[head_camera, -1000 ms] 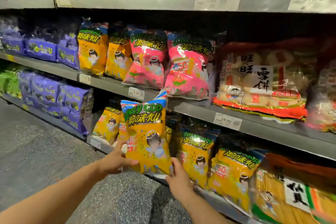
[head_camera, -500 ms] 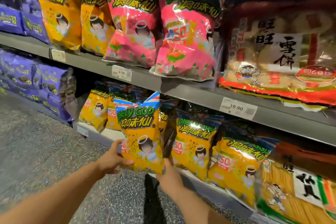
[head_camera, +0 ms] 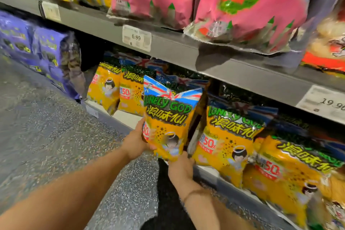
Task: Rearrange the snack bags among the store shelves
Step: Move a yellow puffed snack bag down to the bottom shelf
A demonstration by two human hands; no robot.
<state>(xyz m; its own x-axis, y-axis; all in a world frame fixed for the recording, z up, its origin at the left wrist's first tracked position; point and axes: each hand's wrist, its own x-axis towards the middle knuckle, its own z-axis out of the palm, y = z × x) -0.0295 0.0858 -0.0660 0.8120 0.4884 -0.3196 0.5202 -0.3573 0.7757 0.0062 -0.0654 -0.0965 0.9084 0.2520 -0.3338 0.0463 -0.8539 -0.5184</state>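
- The left hand (head_camera: 135, 143) grips the lower left edge of a yellow snack bag (head_camera: 168, 123), its fingers curled around that edge and mostly hidden behind the bag.
- The right hand (head_camera: 182, 169) cups the bag's bottom right corner, its fingers pressed up against the underside.
- The bag stands upright between the two hands, at the front edge of the bottom shelf (head_camera: 128, 119), in the gap between the stocked bags.
- Just right of the right fingers stands a matching yellow bag (head_camera: 229, 145), with more of them (head_camera: 291, 172) further right.
- Beyond the left fingers, two more yellow bags (head_camera: 119, 91) lean at the back of the shelf.
- Further left sit purple bags (head_camera: 43, 48).
- Above the fingers runs a grey shelf (head_camera: 186, 50) with a price tag (head_camera: 136, 37) reading 6.99.
- On it rest pink bags (head_camera: 240, 5).
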